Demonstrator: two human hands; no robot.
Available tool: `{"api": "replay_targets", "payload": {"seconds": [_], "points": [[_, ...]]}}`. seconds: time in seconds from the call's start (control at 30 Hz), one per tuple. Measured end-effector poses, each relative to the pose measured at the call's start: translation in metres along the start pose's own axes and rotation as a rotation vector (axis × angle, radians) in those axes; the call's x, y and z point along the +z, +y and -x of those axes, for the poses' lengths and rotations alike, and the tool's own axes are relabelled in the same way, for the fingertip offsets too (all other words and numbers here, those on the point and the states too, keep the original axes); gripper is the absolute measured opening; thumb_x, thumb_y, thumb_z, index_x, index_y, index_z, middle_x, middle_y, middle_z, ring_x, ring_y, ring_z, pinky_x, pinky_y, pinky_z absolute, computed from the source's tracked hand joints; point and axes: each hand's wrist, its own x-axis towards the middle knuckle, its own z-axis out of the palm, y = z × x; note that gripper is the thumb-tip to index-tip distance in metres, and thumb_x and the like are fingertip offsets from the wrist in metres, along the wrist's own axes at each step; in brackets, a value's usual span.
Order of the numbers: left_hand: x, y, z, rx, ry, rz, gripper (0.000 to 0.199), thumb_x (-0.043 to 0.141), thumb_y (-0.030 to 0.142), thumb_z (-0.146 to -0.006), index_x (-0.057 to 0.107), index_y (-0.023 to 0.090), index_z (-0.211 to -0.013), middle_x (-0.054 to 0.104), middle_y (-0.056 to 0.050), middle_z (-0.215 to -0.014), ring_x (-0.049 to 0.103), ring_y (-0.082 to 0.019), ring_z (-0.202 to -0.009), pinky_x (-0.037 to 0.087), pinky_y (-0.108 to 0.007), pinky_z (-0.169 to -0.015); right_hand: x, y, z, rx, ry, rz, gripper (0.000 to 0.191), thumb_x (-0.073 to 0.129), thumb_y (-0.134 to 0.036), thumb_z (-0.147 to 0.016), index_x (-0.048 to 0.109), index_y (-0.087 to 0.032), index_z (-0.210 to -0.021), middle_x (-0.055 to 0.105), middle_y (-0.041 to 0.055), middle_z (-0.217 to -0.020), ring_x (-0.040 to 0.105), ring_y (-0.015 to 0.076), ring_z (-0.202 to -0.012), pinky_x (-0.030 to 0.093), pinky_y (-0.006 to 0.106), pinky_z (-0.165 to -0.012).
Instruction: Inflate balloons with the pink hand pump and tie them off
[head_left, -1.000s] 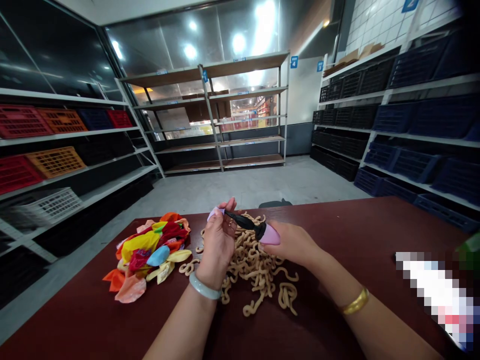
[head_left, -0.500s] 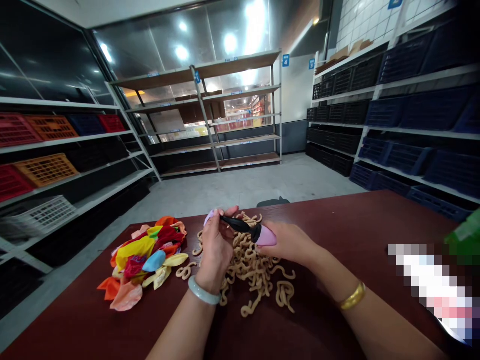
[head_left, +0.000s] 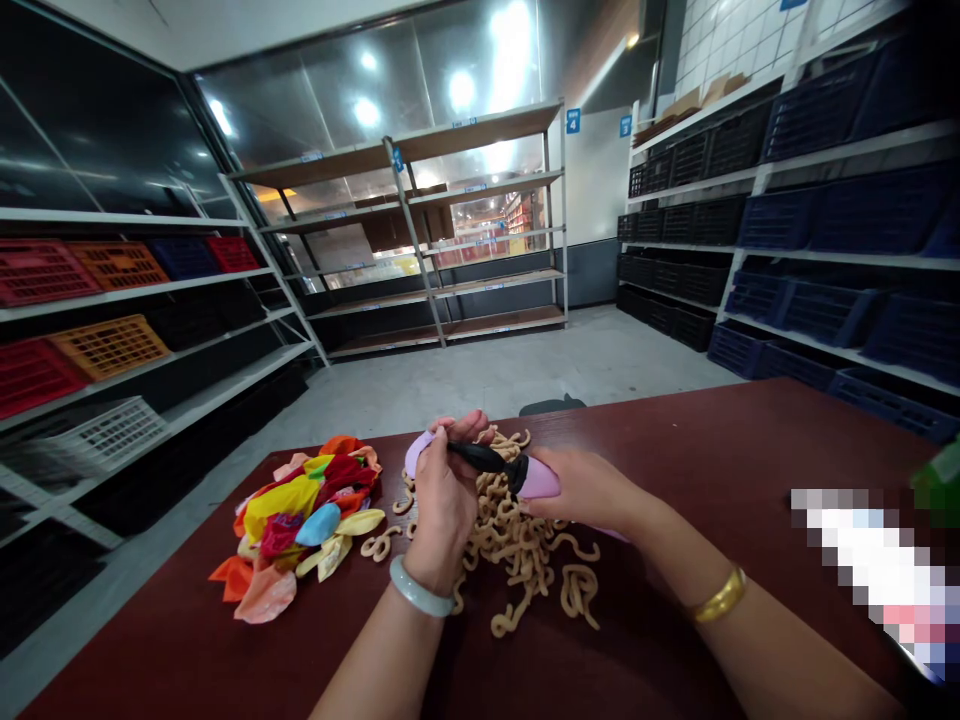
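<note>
Since half a second ago, the lilac balloon (head_left: 415, 456) has sagged lower beside the left thumb, and a thin lilac edge now shows beneath the right hand (head_left: 589, 490); otherwise the hold is much the same. The left hand (head_left: 444, 492) pinches the balloon between thumb and fingers at the thin tip of the pump (head_left: 487, 459), its other fingers stretched out past the black part. The right hand is wrapped round the pump's lilac end. How far the tip goes into the balloon is hidden by the fingers.

Both hands are above the tan curls (head_left: 517, 545), which lie heaped on the bench (head_left: 712, 450), a few strays nearer the person. To the left, well apart from the right hand, lies a pile of bright balloons (head_left: 281, 508): yellow, red, orange, blue, pink. A pale bangle (head_left: 421, 588) circles the left wrist, a gold bangle (head_left: 720, 597) the right.
</note>
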Motion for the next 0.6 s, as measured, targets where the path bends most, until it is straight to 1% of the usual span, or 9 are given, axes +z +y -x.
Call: {"api": "replay_targets", "payload": {"seconds": [0.1, 0.2, 0.27, 0.33, 0.43, 0.6], "points": [[0.0, 0.0, 0.002, -0.031, -0.027, 0.038, 0.019, 0.064, 0.036, -0.085, 0.057, 0.018, -0.085, 0.071, -0.011, -0.099, 0.067, -0.026, -0.098, 0.047, -0.047, -0.093, -0.001, 0.0, 0.0, 0.008, -0.025, -0.021, 0.046, 0.064, -0.054, -0.073, 0.062, -0.028, -0.111, 0.072, 0.0033, -0.098, 0.065, 0.0258, -0.085, 0.038, 0.029, -0.065], [0.003, -0.001, 0.007, -0.054, -0.081, 0.059, 0.024, 0.062, 0.04, -0.086, 0.055, 0.018, -0.079, 0.07, -0.007, -0.088, 0.067, -0.021, -0.086, 0.048, -0.045, -0.092, -0.002, 0.0, 0.0, -0.013, -0.03, -0.048, 0.047, 0.064, -0.054, -0.073, 0.062, -0.028, -0.112, 0.072, 0.0035, -0.099, 0.065, 0.0261, -0.087, 0.039, 0.029, -0.067], [0.005, -0.001, 0.01, -0.064, -0.125, 0.072, 0.025, 0.059, 0.041, -0.088, 0.053, 0.019, -0.078, 0.065, -0.003, -0.078, 0.064, -0.017, -0.076, 0.05, -0.041, -0.086, -0.003, -0.001, 0.001, -0.039, -0.037, -0.086, 0.049, 0.063, -0.055, -0.074, 0.061, -0.027, -0.114, 0.071, 0.0038, -0.102, 0.065, 0.0257, -0.088, 0.04, 0.029, -0.068], [0.006, -0.002, 0.011, -0.058, -0.14, 0.083, 0.025, 0.058, 0.04, -0.089, 0.051, 0.019, -0.076, 0.057, 0.001, -0.069, 0.059, -0.014, -0.066, 0.051, -0.034, -0.075, -0.003, -0.003, 0.002, -0.063, -0.05, -0.126, 0.052, 0.063, -0.057, -0.075, 0.059, -0.028, -0.118, 0.071, 0.0037, -0.106, 0.065, 0.0254, -0.09, 0.041, 0.029, -0.069], [0.006, 0.001, 0.007, -0.019, -0.089, 0.081, 0.025, 0.058, 0.036, -0.089, 0.048, 0.019, -0.074, 0.047, 0.003, -0.062, 0.051, -0.011, -0.058, 0.046, -0.026, -0.062, -0.002, -0.006, 0.002, -0.053, -0.052, -0.121, 0.058, 0.064, -0.059, -0.073, 0.056, -0.029, -0.122, 0.07, 0.0035, -0.107, 0.065, 0.0262, -0.091, 0.04, 0.029, -0.068], [-0.005, 0.021, -0.012, 0.09, 0.029, 0.086, 0.012, 0.059, 0.031, -0.089, 0.053, 0.021, -0.087, 0.044, 0.005, -0.06, 0.047, -0.01, -0.053, 0.043, -0.025, -0.057, 0.0, -0.005, 0.002, -0.023, -0.056, -0.055, 0.06, 0.066, -0.059, -0.07, 0.057, -0.03, -0.122, 0.071, 0.0038, -0.104, 0.065, 0.0267, -0.089, 0.04, 0.03, -0.067]]}}
